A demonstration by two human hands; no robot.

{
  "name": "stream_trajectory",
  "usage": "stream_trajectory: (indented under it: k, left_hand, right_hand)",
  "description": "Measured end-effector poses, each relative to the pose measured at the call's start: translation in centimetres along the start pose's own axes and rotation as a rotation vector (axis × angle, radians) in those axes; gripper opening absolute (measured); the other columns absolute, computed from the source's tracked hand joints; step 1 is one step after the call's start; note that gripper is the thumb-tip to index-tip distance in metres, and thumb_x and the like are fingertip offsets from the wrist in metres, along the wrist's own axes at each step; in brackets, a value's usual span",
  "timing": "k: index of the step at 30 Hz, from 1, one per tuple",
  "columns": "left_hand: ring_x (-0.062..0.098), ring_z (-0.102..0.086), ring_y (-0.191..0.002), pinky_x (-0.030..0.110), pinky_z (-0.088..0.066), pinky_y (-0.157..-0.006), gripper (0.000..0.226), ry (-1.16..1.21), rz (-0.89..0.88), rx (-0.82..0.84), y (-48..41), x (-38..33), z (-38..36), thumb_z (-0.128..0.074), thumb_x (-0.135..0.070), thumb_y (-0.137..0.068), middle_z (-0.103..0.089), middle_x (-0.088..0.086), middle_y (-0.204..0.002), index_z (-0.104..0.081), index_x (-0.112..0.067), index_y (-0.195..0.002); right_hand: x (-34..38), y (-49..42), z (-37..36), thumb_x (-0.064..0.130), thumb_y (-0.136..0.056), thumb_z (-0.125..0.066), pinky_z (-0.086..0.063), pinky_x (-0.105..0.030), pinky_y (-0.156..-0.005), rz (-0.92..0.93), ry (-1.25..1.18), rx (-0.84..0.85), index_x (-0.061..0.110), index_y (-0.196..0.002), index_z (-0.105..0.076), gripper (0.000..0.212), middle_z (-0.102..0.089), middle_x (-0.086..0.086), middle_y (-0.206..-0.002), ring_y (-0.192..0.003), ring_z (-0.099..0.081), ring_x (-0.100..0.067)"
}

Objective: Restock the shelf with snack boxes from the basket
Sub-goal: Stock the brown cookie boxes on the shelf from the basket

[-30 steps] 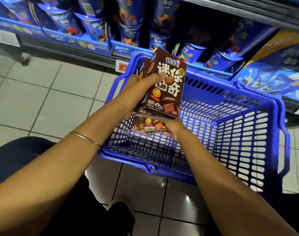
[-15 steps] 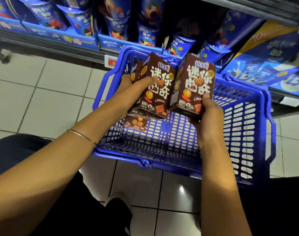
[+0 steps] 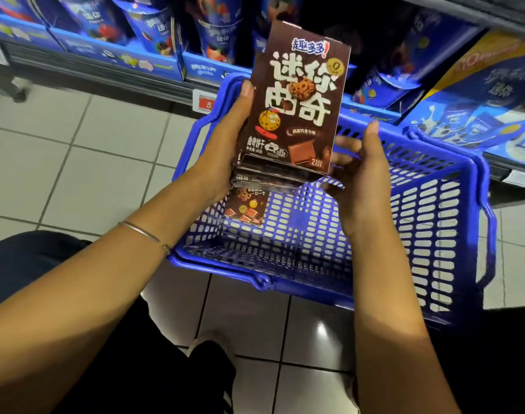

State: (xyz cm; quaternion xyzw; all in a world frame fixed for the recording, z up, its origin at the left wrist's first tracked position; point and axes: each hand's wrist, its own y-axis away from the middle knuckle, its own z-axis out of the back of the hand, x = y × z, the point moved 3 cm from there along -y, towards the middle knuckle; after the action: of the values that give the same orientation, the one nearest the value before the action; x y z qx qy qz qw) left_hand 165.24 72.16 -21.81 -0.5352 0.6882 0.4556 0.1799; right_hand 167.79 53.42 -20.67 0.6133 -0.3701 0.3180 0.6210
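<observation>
The left hand grips a stack of brown snack boxes, thumb up along the stack's left edge and palm cupped under its lower left corner. The stack stands upright and leans slightly right, with its printed front facing the camera. It is held above the far left part of the blue basket, in front of the shelf. At least three box bottoms show, fanned at the lower edge. The right hand sits just beside the stack's lower right corner with its thumb pointing up. Its fingers reach toward the back of the boxes and are blurred, so it is unclear whether they clasp the stack or only touch it. One more box lies inside the basket against its left wall, directly below the held stack. The basket rests on the tiled floor close to the shelf, which carries blue packs in blue trays. A price tag hangs on the shelf edge behind the basket's far left corner. A thin bangle circles the left wrist.
</observation>
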Motion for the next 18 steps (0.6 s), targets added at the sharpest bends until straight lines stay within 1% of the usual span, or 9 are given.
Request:
stream_trajectory:
  k: [2,5,6,8,9,11,12,14,18]
  left_hand:
    - [0.015,-0.079,-0.104,0.029,-0.063,-0.082,0.063,0.042,-0.025,0.033,0.3,-0.2,-0.2,-0.030,-0.050,-0.112,-0.082,-0.002,-0.110,-0.088,-0.029,-0.098]
    - [0.010,-0.080,-0.094,0.024,-0.063,-0.077,0.067,0.037,-0.051,0.038,0.8,-0.5,-0.3,-0.028,-0.047,-0.113,-0.083,-0.006,-0.100,-0.088,-0.031,-0.089]
    - [0.010,-0.080,-0.093,0.024,-0.063,-0.076,0.066,0.034,-0.062,0.034,0.9,-0.5,-0.4,-0.029,-0.046,-0.113,-0.083,-0.007,-0.098,-0.088,-0.029,-0.089]
    - [0.011,-0.080,-0.092,0.024,-0.063,-0.075,0.058,0.033,-0.086,0.013,1.2,-0.6,-0.4,-0.032,-0.044,-0.114,-0.083,-0.004,-0.098,-0.085,-0.025,-0.095]
    - [0.012,-0.080,-0.093,0.025,-0.063,-0.076,0.054,0.038,-0.095,0.014,1.2,-0.6,-0.4,-0.033,-0.043,-0.114,-0.083,-0.003,-0.099,-0.082,-0.024,-0.100]
    - [0.014,-0.080,-0.095,0.027,-0.063,-0.078,0.049,0.056,-0.096,0.024,1.4,-0.5,-0.3,-0.033,-0.041,-0.114,-0.083,-0.001,-0.101,-0.077,-0.021,-0.107]
    - [0.014,-0.080,-0.096,0.027,-0.063,-0.079,0.047,0.055,-0.095,0.029,1.5,-0.5,-0.3,-0.032,-0.041,-0.113,-0.083,-0.002,-0.102,-0.074,-0.020,-0.111]
    - [0.012,-0.079,-0.097,0.026,-0.062,-0.081,0.043,0.028,-0.107,0.029,1.8,-0.5,-0.3,-0.030,-0.041,-0.113,-0.083,-0.004,-0.102,-0.067,-0.019,-0.117]
    - [0.009,-0.079,-0.094,0.024,-0.062,-0.078,0.041,-0.037,-0.141,-0.018,2.2,-0.7,-0.4,-0.031,-0.041,-0.113,-0.083,-0.006,-0.098,-0.066,-0.020,-0.115]
  right_hand:
    - [-2.8,-2.4,-0.2,0.052,-0.100,-0.048,-0.043,-0.025,-0.057,-0.101,0.080,-0.044,0.021,-0.093,-0.064,0.036,-0.065,0.002,-0.079,-0.063,-0.058,-0.011]
    - [-8.5,-5.6,-2.0,0.024,-0.101,-0.051,-0.045,-0.032,-0.065,-0.256,0.378,0.008,0.016,-0.103,-0.053,0.009,-0.062,-0.007,-0.096,-0.078,-0.059,-0.020]
    - [-10.4,-6.3,-2.9,0.024,-0.101,-0.054,-0.048,-0.034,-0.068,-0.294,0.459,0.053,0.016,-0.102,-0.052,0.008,-0.060,-0.007,-0.100,-0.082,-0.058,-0.021]
    - [-13.4,-7.0,-4.6,0.040,-0.095,-0.065,-0.054,-0.041,-0.089,-0.339,0.591,0.126,0.017,-0.106,-0.059,0.027,-0.061,-0.003,-0.109,-0.099,-0.060,-0.023]
    - [-14.4,-7.1,-5.3,0.049,-0.092,-0.067,-0.051,-0.044,-0.100,-0.359,0.637,0.144,0.016,-0.117,-0.060,0.042,-0.061,-0.002,-0.117,-0.111,-0.060,-0.026]
    - [-16.0,-7.5,-6.4,0.060,-0.090,-0.063,-0.045,-0.047,-0.109,-0.368,0.771,0.158,0.010,-0.140,-0.049,0.072,-0.057,-0.009,-0.139,-0.131,-0.052,-0.032]
    - [-16.6,-7.8,-6.7,0.062,-0.090,-0.061,-0.042,-0.047,-0.112,-0.359,0.840,0.161,0.007,-0.147,-0.042,0.081,-0.051,-0.014,-0.147,-0.137,-0.046,-0.034]
    - [-17.1,-8.2,-7.3,0.063,-0.091,-0.061,-0.038,-0.044,-0.115,-0.332,0.880,0.142,0.009,-0.154,-0.033,0.088,-0.041,-0.015,-0.156,-0.143,-0.039,-0.035]
    - [-17.2,-8.7,-7.8,0.049,-0.087,-0.073,-0.044,-0.041,-0.111,-0.312,0.665,0.048,0.009,-0.149,-0.041,0.081,-0.051,-0.011,-0.149,-0.133,-0.051,-0.031]
